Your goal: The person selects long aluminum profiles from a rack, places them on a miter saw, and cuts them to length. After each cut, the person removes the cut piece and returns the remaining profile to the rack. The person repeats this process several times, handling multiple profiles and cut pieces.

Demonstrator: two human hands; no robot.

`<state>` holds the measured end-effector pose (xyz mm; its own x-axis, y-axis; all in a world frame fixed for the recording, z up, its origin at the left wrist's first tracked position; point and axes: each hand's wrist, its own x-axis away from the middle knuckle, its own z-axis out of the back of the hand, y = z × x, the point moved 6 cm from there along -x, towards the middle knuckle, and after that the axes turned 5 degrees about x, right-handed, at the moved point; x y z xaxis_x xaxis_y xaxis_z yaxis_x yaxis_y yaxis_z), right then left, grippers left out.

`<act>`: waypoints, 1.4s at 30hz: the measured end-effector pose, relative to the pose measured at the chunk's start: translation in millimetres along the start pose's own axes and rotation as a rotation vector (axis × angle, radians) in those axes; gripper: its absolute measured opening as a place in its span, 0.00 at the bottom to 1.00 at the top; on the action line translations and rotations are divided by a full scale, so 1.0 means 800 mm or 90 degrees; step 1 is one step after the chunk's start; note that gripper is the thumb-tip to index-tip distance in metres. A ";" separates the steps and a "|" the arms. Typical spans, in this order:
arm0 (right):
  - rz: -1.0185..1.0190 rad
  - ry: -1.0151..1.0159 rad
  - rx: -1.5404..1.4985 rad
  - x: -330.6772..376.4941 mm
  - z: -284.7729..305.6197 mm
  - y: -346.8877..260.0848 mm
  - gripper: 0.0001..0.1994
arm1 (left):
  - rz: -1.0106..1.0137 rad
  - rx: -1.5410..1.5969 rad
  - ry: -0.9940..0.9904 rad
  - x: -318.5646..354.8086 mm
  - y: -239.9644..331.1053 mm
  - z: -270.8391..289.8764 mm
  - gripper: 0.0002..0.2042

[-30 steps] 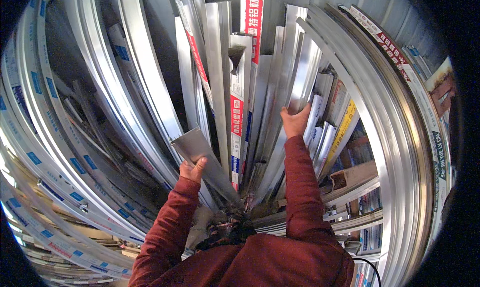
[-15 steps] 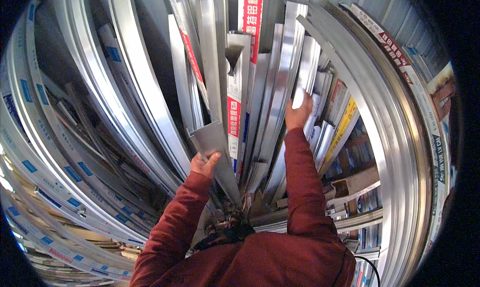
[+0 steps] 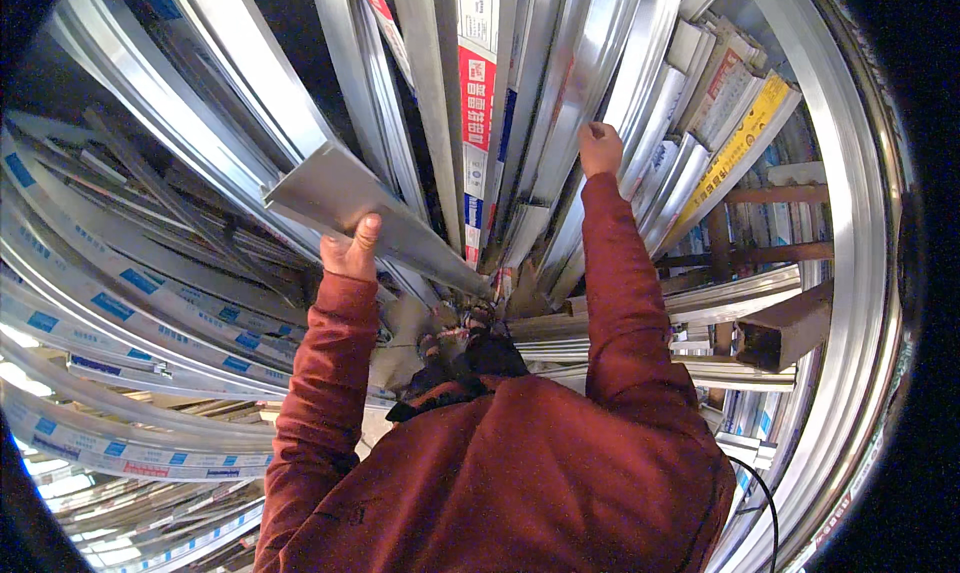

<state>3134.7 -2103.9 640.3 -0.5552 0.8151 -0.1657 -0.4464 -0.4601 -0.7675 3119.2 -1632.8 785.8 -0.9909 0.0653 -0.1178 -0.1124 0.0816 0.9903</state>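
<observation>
A short length of grey aluminium profile [image 3: 345, 188] leans toward the left, its cut end raised and its lower end down near my feet. My left hand [image 3: 350, 251] is closed on its near edge, thumb up along the face. Farther right, my right hand [image 3: 602, 150] is raised with its fingers curled together. It is in front of a tall shiny aluminium profile [image 3: 648, 63]; whether the fingers grip its edge or something small is hidden. Between my hands stand several upright profiles, one carrying a red and white label strip [image 3: 477, 98].
Long profiles in film with blue marks [image 3: 130, 308] curve along the left. On the right are a yellow-labelled profile [image 3: 735, 153], a brown square tube [image 3: 785, 328] and rusty rack bars [image 3: 780, 195]. A black cable [image 3: 768, 493] hangs at my right side.
The view has tilted downward, showing more of my feet. My left hand has swung the short profile's upper end to the left. My right hand's fingers have curled in beside the tall profile.
</observation>
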 end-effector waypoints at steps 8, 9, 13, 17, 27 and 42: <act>-0.039 -0.061 0.043 0.037 -0.046 0.054 0.12 | -0.017 -0.032 0.047 -0.003 -0.007 0.005 0.21; -0.037 -0.093 0.080 0.053 -0.066 0.084 0.12 | -0.020 -0.028 0.050 -0.002 -0.015 0.006 0.21; 0.038 -0.487 0.399 0.187 -0.155 0.158 0.19 | 0.058 -0.100 0.065 0.032 -0.071 0.042 0.18; -0.037 -0.543 0.568 0.198 -0.169 0.208 0.36 | 0.123 -0.079 0.198 0.066 -0.092 0.081 0.16; 0.189 -0.478 0.721 0.212 -0.204 0.227 0.20 | 0.068 -0.003 0.131 0.062 -0.075 0.097 0.27; 0.219 -0.808 0.718 0.276 -0.178 0.234 0.11 | 0.049 0.064 0.130 0.078 -0.083 0.135 0.28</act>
<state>3028.6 -1959.8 372.1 -0.6374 0.1271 0.7600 -0.1226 -0.9905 0.0628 3072.6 -1527.0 704.6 -0.9918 -0.1273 -0.0150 -0.0383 0.1828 0.9824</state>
